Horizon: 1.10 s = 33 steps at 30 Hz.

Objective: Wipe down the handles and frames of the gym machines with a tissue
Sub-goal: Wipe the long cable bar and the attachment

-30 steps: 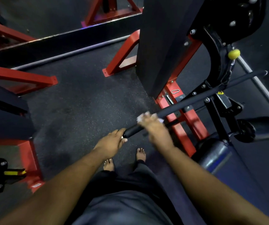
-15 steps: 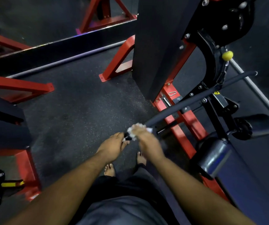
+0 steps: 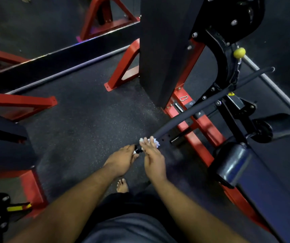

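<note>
Big black rubber floor takes up most of the view, with red machine frames all over it. The main machine has a tall black upright panel on a red base frame, and a dark blue padded seat sits off to the right. A long black handle bar runs diagonally from upper right down toward the person, with a little yellow knob above it.

Right hand is at the near end of the bar, its grip clamped on a crumpled white tissue that's pressed right against the bar. Left hand is just beside it, fingers curled round the very tip of the bar at the end cap. One bare foot shows on the floor below the hands.
</note>
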{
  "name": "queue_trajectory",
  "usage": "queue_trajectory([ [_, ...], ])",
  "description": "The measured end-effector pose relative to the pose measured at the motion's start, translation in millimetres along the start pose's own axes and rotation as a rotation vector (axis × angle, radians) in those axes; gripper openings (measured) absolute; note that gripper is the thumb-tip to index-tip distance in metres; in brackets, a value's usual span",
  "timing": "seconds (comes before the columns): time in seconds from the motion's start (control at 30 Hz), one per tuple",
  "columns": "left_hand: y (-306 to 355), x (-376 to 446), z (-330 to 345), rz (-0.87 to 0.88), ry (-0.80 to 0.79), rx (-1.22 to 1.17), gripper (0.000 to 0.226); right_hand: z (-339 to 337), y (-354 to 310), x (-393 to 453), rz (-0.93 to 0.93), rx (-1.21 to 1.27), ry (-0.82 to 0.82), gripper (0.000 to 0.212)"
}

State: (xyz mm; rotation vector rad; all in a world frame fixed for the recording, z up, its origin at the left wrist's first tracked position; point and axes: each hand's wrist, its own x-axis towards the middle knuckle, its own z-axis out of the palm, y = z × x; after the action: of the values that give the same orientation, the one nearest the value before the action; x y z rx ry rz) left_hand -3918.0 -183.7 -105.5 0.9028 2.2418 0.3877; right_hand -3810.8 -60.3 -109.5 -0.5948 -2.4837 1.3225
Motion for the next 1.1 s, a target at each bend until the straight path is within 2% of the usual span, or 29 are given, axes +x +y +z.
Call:
queue_trajectory([
  [0.03,-1,1,-1,0.001,-0.005,0.003,0.035,-9,-1,-1,0.017,0.085,0.020,0.059],
  [0.1,-2,-1,-1,-0.002,-0.010,0.000,0.040,-36,-1,9,0.113,0.214,0.220,0.047],
  [0.17,-1,-3,-1,-0.012,-0.012,-0.010,0.043,-64,17,34,0.306,0.253,0.483,0.036],
  [0.23,1,-4,0,-0.020,-0.013,-0.016,0.043,-83,46,63,0.498,0.273,0.597,0.033],
  [0.37,3,-5,1,-0.038,-0.017,-0.006,0.043,-45,71,90,0.720,0.496,0.513,0.021],
  [0.47,4,-4,0,-0.065,0.020,-0.023,0.042,-10,20,62,0.853,0.620,0.448,0.033],
  [0.57,4,-2,-1,-0.082,0.068,-0.042,0.043,6,-8,25,0.918,0.740,0.161,0.032],
  [0.63,2,0,-2,-0.083,0.073,-0.042,0.045,-5,-16,15,0.869,0.783,-0.028,0.025],
  [0.67,2,0,-2,-0.087,0.069,-0.034,0.045,-17,-8,17,0.827,0.759,-0.060,0.025],
  [0.73,2,1,-1,-0.097,0.057,-0.008,0.043,-56,15,31,0.718,0.628,0.054,0.022],
  [0.83,6,-2,6,-0.111,0.032,0.026,0.043,-128,52,74,0.518,0.113,0.271,0.030],
  [0.87,9,-3,10,-0.115,0.028,0.033,0.043,-149,59,90,0.457,0.019,0.321,0.026],
  [0.93,11,-5,14,-0.123,0.032,0.038,0.044,-179,67,122,0.332,-0.216,0.371,0.034],
  [1.0,14,-5,15,-0.146,0.050,0.027,0.043,-196,76,152,0.258,-0.439,0.201,0.036],
  [1.1,16,-5,13,-0.190,0.070,0.002,0.041,-196,77,183,0.298,-0.658,-0.002,0.027],
])
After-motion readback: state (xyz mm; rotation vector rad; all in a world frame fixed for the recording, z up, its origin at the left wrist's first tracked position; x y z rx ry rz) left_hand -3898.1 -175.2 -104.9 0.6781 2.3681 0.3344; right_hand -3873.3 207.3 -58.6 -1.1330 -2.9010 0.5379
